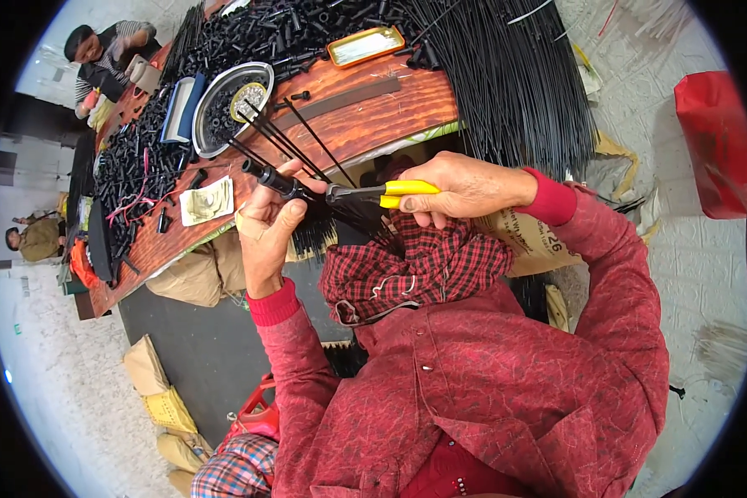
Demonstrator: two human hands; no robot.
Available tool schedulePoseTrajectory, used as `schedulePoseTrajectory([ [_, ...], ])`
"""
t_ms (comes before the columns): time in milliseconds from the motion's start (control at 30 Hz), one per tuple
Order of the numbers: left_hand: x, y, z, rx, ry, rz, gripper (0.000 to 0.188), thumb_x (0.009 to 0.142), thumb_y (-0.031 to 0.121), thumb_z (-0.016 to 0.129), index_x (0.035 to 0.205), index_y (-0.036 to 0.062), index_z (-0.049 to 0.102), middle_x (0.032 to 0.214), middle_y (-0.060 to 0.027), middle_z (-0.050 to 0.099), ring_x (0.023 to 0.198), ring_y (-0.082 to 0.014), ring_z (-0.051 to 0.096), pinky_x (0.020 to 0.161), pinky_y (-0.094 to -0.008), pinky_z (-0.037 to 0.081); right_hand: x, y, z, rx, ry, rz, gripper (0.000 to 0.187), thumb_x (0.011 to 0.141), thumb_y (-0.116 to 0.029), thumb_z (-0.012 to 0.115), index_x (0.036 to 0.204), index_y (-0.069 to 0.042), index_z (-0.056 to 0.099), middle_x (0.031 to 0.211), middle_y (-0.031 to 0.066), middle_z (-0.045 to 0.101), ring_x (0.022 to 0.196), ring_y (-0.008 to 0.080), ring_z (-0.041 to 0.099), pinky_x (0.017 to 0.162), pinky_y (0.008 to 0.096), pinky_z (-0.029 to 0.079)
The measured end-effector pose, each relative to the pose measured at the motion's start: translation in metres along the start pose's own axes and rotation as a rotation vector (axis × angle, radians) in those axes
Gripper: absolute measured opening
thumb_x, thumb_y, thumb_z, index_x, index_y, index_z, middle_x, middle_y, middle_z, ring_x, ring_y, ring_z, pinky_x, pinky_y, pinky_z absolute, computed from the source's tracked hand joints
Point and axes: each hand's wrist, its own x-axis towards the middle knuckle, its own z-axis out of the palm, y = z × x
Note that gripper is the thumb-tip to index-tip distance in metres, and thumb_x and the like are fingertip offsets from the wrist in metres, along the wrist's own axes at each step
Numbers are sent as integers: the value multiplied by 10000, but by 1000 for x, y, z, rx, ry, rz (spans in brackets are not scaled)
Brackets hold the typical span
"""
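My left hand (261, 236) is closed around a black plastic tubular fitting (275, 179), just in front of the table edge. Several thin black rods (284, 139) pass by its fingers and fan out toward the table. My right hand (466, 189) grips pliers with yellow handles (411, 188). The dark jaws point left and meet the end of the black fitting; whether they pinch it I cannot tell. Below both hands, a red-and-black checked cloth (423, 282) covers my lap, with more dark rods standing between it and the table.
On the wooden table (415, 112) lie heaped black fittings (261, 37), a round metal tray (201, 137), an orange-rimmed tray (367, 46) and a pad of paper (207, 202). Long black rods (515, 83) hang over its right end. A person (108, 62) sits across; another (37, 239) is farther left.
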Motion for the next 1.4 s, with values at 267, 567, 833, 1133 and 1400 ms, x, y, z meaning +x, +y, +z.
schedulePoseTrajectory([
  [267,-1,15,3,467,147,-8,341,839,32,656,1178,7,632,912,-12,666,713,-45,480,667,-193,410,3,-17,-10,-72,65,-48,198,969,-217,543,983,-25,588,679,10,604,561,90,586,519,243,479],
  [567,-20,2,6,926,321,458,286,807,99,727,1054,-25,652,1143,-114,491,1158,-248,438,983,-367,358,26,14,-18,269,294,-32,266,973,-277,535,1052,-23,546,731,-20,540,578,40,521,527,203,453],
  [833,-16,-22,7,234,433,356,330,760,118,785,1007,-49,644,1085,-78,466,918,-190,528,850,-300,444,90,20,-88,-38,600,27,296,851,-303,686,910,-27,594,688,-12,530,551,73,516,511,256,446],
  [1133,-29,-10,-22,60,348,9,386,843,130,700,1188,-11,600,1003,-118,686,930,-156,610,857,-287,457,245,1,-85,-743,495,-207,217,820,-283,637,836,-69,669,721,178,657,689,373,651,633,467,492],
  [1400,-41,-34,-53,-133,349,40,485,886,348,686,1204,-3,579,1010,-169,681,799,-157,626,660,-253,496,335,-7,-76,-996,416,-277,227,743,-161,616,933,-78,711,811,163,681,763,359,666,667,466,519],
])
